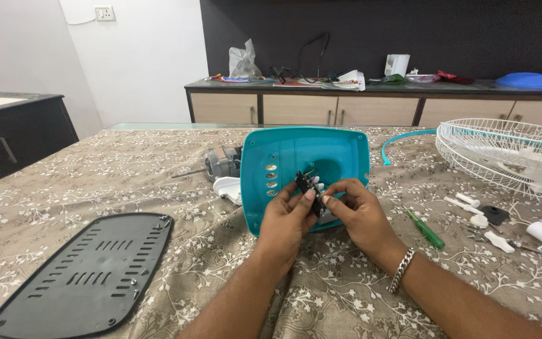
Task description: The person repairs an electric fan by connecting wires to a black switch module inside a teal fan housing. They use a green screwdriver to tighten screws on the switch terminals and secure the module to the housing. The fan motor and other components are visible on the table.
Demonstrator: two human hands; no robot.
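Part in hand: we see a small black switch block with metal contacts point(309, 191), held just over the open hollow of the teal plastic fan base shell point(296, 164), near the middle of the surface point(64, 182).
Hands: our left hand point(286, 221) and right hand point(354, 208) meet fingertip to fingertip, both pinched on the switch block.
Look of the part: dark, narrow, tilted, with pale metal tabs showing; finer detail is too small for us to tell.
Stage reached: we judge the fan well taken apart, since the dark grey slotted bottom plate point(86, 273) lies off to the left, apart from the shell.
Also out: the grey metal motor point(221, 163) lies behind the shell, and the white wire fan guard point(503, 154) rests far right.
Loose bits: a green-handled screwdriver point(426, 230) and small white plastic knobs and pegs point(481, 220) lie right of our hands.
Left open: the shell is uncovered and the parts lie scattered, unjoined.
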